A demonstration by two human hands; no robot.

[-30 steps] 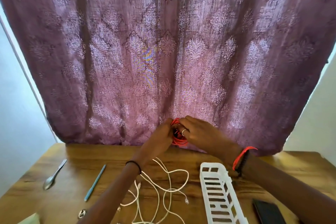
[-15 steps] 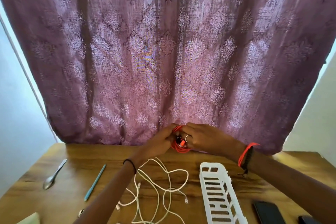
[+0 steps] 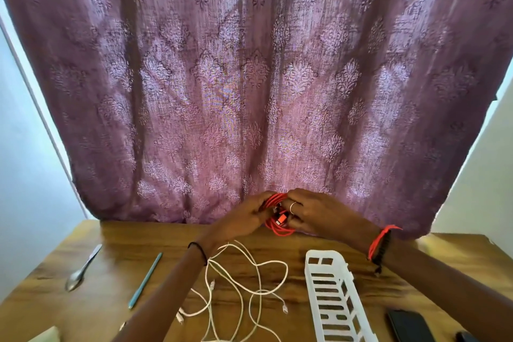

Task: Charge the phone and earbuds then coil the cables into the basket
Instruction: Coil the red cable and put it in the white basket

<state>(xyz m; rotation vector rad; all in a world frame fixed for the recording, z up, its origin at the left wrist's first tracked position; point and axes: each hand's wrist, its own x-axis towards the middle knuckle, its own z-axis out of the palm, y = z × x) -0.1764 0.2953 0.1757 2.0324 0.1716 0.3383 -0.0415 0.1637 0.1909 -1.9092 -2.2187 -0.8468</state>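
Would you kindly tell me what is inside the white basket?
No cable shows inside the white basket, only its slats. Its near end is cut off by the frame.

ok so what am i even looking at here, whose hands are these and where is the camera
There is no machine here: a person works with two bare hands, and one wide-angle camera worn on their head looks forward and down. The left hand and right hand both grip a coiled orange-red cable near the far edge of a brown wooden table, in front of a purple patterned curtain. On the table lie loose white cables, a white slotted plastic basket, a metal spoon, a teal pen and a black phone.
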